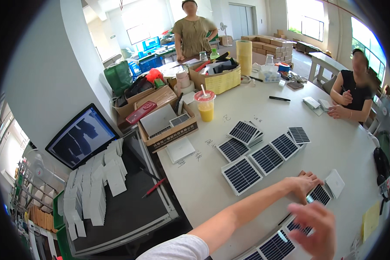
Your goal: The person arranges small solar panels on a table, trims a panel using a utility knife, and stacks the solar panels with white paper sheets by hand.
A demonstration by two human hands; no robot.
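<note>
At the right front of the white table, my left hand [305, 184] grips the edge of a small solar panel [319, 194] with bent fingers. A white square piece [335, 183] leans beside that panel. My right hand [314, 229] hovers nearer to me, blurred, with its fingers curved and apart and nothing seen in them. Partly behind it runs a row of dark-striped solar panels [277, 245]. Farther off lie a stack of solar panels [243, 132] and several loose ones, among them a panel [242, 175] at the near end.
To the left, white pieces [91, 190] stand in rows on a black surface, by a monitor [83, 135] and a red screwdriver [154, 188]. A drink cup [204, 106], a carton [171, 130] and a yellow box [221, 80] stand farther back. One person stands behind; another sits right, handling white pieces.
</note>
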